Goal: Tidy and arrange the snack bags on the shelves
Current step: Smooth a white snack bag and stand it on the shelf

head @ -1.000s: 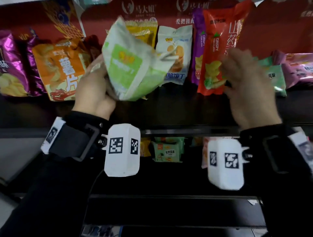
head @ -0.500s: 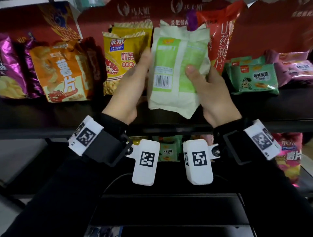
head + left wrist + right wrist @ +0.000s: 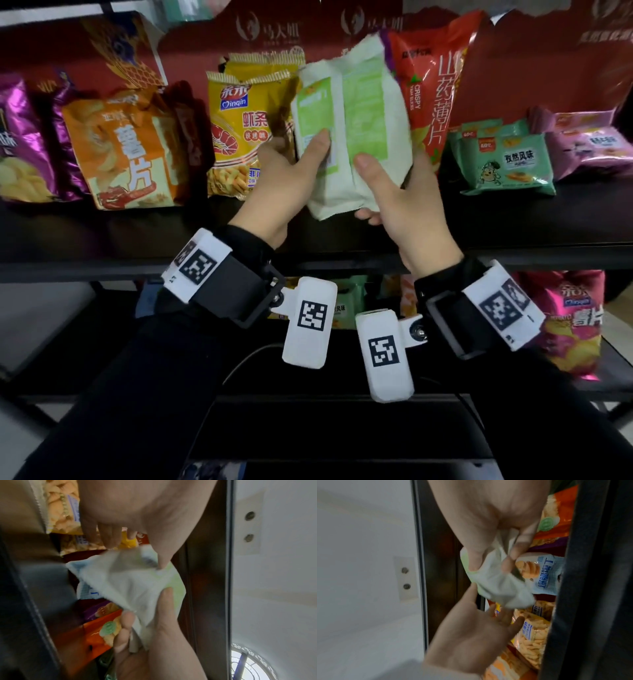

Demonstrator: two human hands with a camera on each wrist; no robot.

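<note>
Tilted now toward the right and lifted a little since half a second ago, when it was held nearly upright with its barcode showing, the white-and-green snack bag (image 3: 349, 130) is gripped at its lower end above the front of the upper shelf (image 3: 102, 236). Going from left to right along that shelf, a purple bag (image 3: 20, 137) is seen at the far edge, then an orange chip bag (image 3: 126, 150), then a yellow shrimp-stick bag (image 3: 239, 126) standing upright. The left hand (image 3: 291, 178) is closed on the held bag's left edge, its thumb pressed on the back panel and its fingers curled behind. The right hand (image 3: 404, 205) is wrapped around the bag's lower right corner, thumb on the front, fingers under the bottom seam. Behind the held bag, a tall red yam-crisp bag (image 3: 435, 89) is leaned against the red backing. Further right, green packets (image 3: 507, 161) are stacked flat, and pink packets (image 3: 589, 147) are laid beside them. In the right wrist view, a pale blue bag (image 3: 542, 574) is seen behind the crumpled bottom of the held bag. On the lower shelf, a pink chip bag (image 3: 572, 325) is stood at the right.
</note>
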